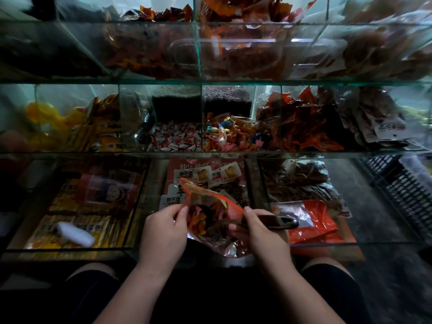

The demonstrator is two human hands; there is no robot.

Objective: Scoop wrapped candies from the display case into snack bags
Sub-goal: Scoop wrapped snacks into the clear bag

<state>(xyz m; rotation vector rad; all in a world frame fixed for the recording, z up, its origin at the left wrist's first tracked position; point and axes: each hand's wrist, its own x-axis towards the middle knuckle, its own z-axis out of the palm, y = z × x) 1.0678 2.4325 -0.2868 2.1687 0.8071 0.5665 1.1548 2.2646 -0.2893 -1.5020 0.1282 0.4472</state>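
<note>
Low at centre, the left hand (163,228) pinches the left rim of the orange snack bag (210,206) between thumb and curled fingers, and the bag's mouth gapes. At three o'clock from the bag, the right hand (259,232) curls its fingers round the dark scoop (275,222), whose front end sits inside the bag's mouth. Wrapped candies (229,134) fill a middle-shelf compartment of the glass display case (233,153), at twelve o'clock from the bag.
</note>
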